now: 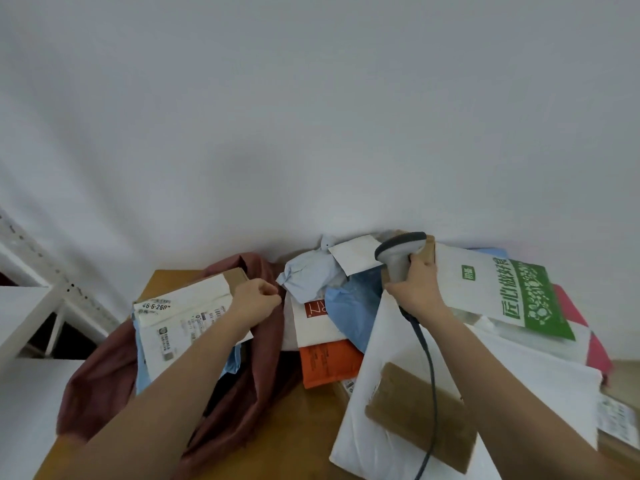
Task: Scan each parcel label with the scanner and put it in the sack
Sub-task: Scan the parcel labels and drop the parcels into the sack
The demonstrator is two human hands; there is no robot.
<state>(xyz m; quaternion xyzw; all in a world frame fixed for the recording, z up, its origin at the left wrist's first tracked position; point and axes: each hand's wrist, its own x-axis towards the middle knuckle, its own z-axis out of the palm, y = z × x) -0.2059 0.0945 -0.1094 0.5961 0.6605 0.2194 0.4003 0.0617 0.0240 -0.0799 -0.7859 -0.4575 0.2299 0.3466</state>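
Holding scanner (398, 258): right hand (420, 285) | left hand (254, 301): parcel (180, 320) over sack (104, 368)

On the table (311, 441), the sack (263, 341) lies at 9 o'clock with 1 labelled parcel (183, 323) in its mouth — the parcel pile (363, 306) sits at 3 o'clock, the scanner (398, 254) above its 12 o'clock edge, shelving (52, 289) beyond the sack at 9.

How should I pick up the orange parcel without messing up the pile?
Pinch the orange parcel by its near edge, coming from the front. That end lies bare on the table; its far end is tucked under a white parcel, so slide it toward you.
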